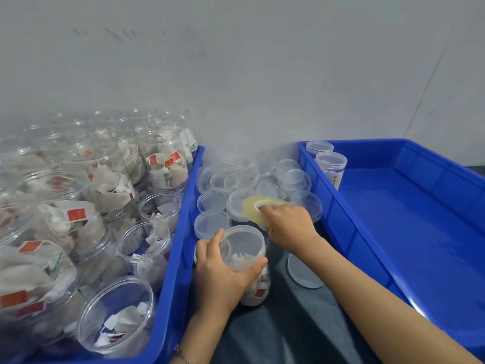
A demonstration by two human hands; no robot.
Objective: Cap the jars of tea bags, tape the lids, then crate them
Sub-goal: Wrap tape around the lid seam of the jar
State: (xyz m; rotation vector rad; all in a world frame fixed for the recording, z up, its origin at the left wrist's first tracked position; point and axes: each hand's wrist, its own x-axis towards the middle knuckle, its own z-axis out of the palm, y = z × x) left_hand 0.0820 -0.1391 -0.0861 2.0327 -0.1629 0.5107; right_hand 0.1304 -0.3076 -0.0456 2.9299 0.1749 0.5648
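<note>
A clear jar of tea bags (258,290) with a clear lid (242,244) on it stands on the dark table between two blue crates. My left hand (223,274) grips the jar just under the lid. My right hand (288,227) holds a roll of clear tape (253,211) beside the lid, fingers through the roll's hole, and a thin strip of tape runs down to the lid's right edge. The left crate (178,258) is packed with several open jars of tea bags (112,190). In the right crate (393,219), two capped jars (329,166) stand in the far left corner.
Several loose clear lids (236,190) lie in a heap on the table behind the jar. One more lid (303,271) lies flat near my right forearm. A grey wall rises right behind the crates.
</note>
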